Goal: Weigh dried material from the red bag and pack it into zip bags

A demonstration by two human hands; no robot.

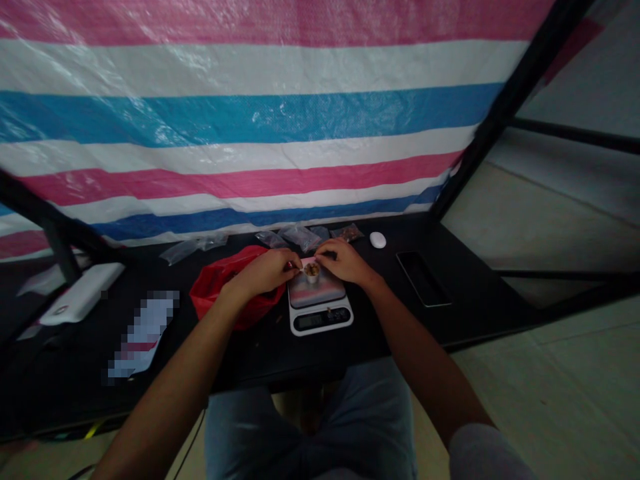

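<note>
We have the red bag (214,277) below our left hand (274,269) and, reaching under our right hand (345,260) too, the scale (301,294). Both hands curl in at the small cup (313,279) between them, on the scale; whether they grip it we cannot tell. We do well to touch lightly, pressing nothing down, and to keep the brown bits (312,269) within its rim.

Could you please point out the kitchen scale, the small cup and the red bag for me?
Kitchen scale (320,295): head view, bare part of its metal plate.
Small cup (312,278): head view, its outer wall.
Red bag (207,280): head view, its left side.
</note>
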